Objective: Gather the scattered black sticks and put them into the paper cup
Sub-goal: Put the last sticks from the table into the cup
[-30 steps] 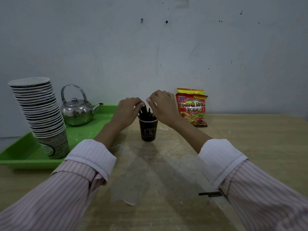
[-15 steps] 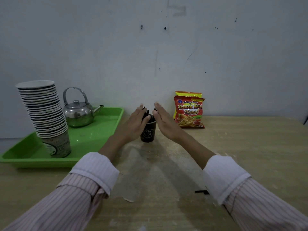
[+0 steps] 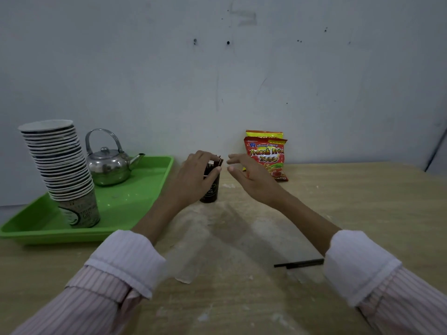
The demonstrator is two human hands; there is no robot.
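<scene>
black sticks (image 3: 218,160): most stand nearly upright in my cup, tips up and leaning a little right, poking above the rim.
loose sticks (image 3: 298,263): a few lie flat, long axis left to right, right ends hidden by my right cuff (image 3: 355,264), well apart from the cup.
paper cup (image 3: 211,193): dark, upright on the table (image 3: 362,213), just right of the green tray (image 3: 135,209).
left hand (image 3: 196,175): reaches forward, fingers curled round the cup's top, thumb on its front.
right hand (image 3: 251,180): just right of the cup, not touching, fingers loose and spread.
around: kettle (image 3: 108,165) and stack of cups (image 3: 60,170) on the tray; snack bags (image 3: 268,153) against the wall.
</scene>
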